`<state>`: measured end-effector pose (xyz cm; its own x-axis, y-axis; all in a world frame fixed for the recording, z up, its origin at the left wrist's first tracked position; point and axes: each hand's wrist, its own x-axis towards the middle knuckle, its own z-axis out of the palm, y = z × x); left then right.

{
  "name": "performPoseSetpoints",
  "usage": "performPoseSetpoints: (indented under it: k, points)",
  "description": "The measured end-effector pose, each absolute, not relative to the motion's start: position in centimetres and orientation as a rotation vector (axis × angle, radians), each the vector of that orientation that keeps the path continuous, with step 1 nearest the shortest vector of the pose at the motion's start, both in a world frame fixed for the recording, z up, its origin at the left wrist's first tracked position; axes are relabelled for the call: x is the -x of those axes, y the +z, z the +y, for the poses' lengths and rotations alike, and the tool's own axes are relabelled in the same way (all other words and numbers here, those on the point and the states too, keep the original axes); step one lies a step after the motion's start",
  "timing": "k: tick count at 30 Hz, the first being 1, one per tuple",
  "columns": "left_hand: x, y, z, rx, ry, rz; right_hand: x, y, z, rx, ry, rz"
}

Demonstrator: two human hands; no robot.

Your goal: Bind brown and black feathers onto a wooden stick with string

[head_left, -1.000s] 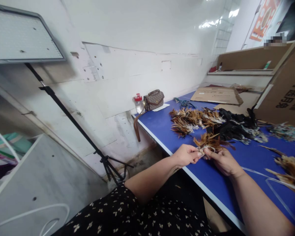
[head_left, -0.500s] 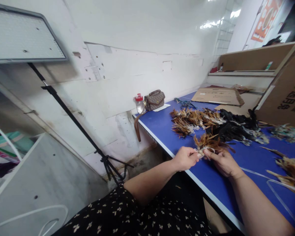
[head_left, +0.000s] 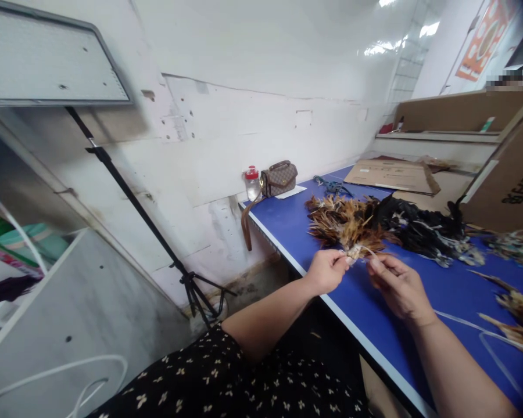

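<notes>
Your left hand pinches the pale, bound end of a bunch of brown feathers above the blue table; your right hand grips a thin white strand beside it, near black feathers.

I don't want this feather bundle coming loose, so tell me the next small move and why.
Probably draw the pale strand snug with the right hand, the left hand holding firm: the strand bows between the bundle and the right fingertips, and the left hand pinches the bundle's pale end.
</notes>
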<state>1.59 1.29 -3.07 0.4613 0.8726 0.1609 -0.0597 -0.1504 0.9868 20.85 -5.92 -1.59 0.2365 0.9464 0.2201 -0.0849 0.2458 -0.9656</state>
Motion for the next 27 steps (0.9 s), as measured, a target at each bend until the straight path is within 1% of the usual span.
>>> performPoseSetpoints:
  k: [4, 10, 18, 27]
  points:
    - [-1.4, -3.1, 1.9, -1.608, 1.082, 0.855, -20.3, -1.1, -6.1, 1.113, 0.837, -1.067]
    - [-1.1, -2.7, 2.1, -1.732, 1.171, 0.891, -19.0, -1.3, -6.4, 1.210, 0.872, -1.159]
    - [-1.3, -3.1, 2.6, -1.521, 1.096, 0.883, -19.5, -1.9, -6.1, 1.280, 0.809, -1.213]
    - [-1.4, -3.5, 2.6, -1.589, 1.102, 0.902, -19.3, -1.8, -6.3, 1.283, 0.834, -1.225]
